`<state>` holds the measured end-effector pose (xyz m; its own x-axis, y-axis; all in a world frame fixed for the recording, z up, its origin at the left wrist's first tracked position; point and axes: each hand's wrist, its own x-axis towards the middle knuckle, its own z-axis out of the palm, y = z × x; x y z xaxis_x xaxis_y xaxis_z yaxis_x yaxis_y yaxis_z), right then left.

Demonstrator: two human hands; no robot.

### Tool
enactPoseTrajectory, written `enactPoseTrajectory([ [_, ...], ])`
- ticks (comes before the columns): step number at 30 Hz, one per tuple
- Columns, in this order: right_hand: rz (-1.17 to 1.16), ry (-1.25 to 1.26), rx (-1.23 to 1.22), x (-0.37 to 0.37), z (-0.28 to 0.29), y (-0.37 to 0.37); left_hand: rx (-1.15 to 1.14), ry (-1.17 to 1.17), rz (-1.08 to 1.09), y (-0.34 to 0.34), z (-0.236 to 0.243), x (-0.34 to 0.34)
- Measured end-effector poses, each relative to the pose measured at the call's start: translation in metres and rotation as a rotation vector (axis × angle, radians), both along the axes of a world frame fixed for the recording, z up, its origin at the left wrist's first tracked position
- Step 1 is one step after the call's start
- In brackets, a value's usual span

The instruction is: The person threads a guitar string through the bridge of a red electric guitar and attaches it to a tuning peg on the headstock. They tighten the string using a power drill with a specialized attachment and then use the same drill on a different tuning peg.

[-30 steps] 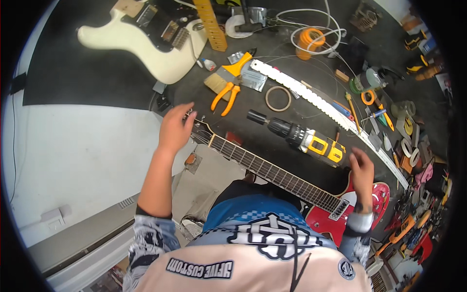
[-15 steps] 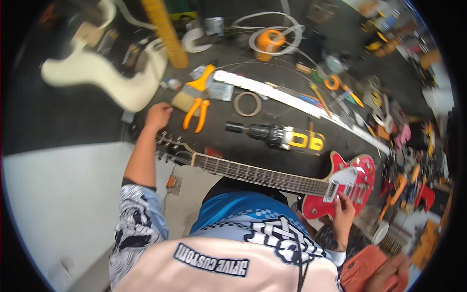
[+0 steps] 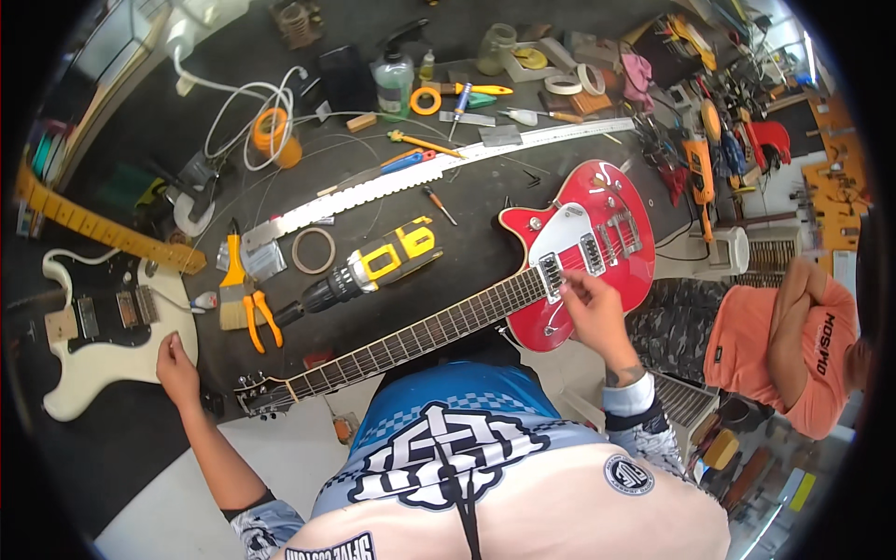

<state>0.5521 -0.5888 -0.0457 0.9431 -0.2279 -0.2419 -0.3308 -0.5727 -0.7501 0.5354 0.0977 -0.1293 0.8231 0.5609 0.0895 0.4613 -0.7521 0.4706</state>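
While the red guitar [image 3: 583,247] lies across the bench, the right hand [image 3: 590,308] pinches its strings near the neck pickup; the left hand [image 3: 175,369], fingers loosely apart, rests by the white body [image 3: 103,327]. Heavy, rigid, glossy: support body and neck

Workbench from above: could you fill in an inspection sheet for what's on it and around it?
Surface: dark bench, crowded.
Job's things: red guitar lying flat, neck toward the left.
Clutter: yellow drill, orange pliers, brush, tape ring, long metal ruler, white guitar body, spray bottle.
Hands: right hand on the red guitar's strings by the neck end; left hand on the white guitar body's edge, holding nothing.
Cables: white cable coiled by an orange spool.
Surroundings: a person in an orange shirt at right, arms folded.
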Motion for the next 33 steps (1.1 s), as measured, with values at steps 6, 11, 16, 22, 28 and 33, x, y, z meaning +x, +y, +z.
enactPoseTrajectory([
  [6, 0.063, -0.114, -0.139, 0.056, 0.015, -0.030, -0.025, 0.052, 0.066, -0.023, 0.015, -0.017],
  [11, 0.125, -0.068, -0.115, 0.075, -0.004, -0.031, -0.093, 0.067, 0.104, -0.031, -0.006, -0.029],
  [16, 0.204, -0.029, -0.090, 0.083, -0.018, -0.021, -0.240, 0.153, 0.189, -0.016, -0.044, -0.034],
  [22, 0.241, -0.013, -0.093, 0.104, -0.019, -0.018, -0.283, 0.178, 0.226, -0.029, -0.046, -0.020],
  [28, 0.320, -0.058, -0.121, 0.127, -0.027, -0.012, -0.265, 0.250, 0.202, -0.030, -0.043, -0.019],
  [33, 0.319, -0.012, -0.123, 0.132, -0.033, -0.009, -0.265, 0.312, 0.179, -0.016, -0.053, -0.030],
])
